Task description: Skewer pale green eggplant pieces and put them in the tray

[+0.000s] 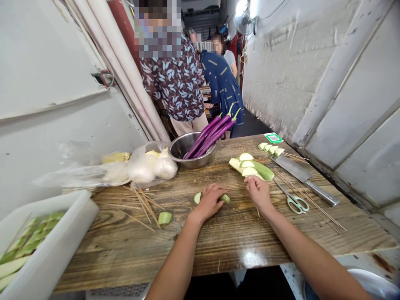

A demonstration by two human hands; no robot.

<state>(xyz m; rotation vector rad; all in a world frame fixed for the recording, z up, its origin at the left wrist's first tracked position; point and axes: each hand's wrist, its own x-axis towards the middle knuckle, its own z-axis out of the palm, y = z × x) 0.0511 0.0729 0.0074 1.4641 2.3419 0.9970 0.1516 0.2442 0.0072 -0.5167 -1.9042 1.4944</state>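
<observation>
Your left hand (211,200), fingers slightly spread and curved, covers pale green vegetable pieces (225,198) near the middle of the brown wooden table (131,254). Your right hand (258,192), fingers curled together, pinches a thin wooden skewer (258,211) beside the stacked green-skinned slices (249,171), toward the table's far edge.

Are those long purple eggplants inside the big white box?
No, the eggplants are leaning in the shiny metal bowl, sticking out over its rim.
</observation>
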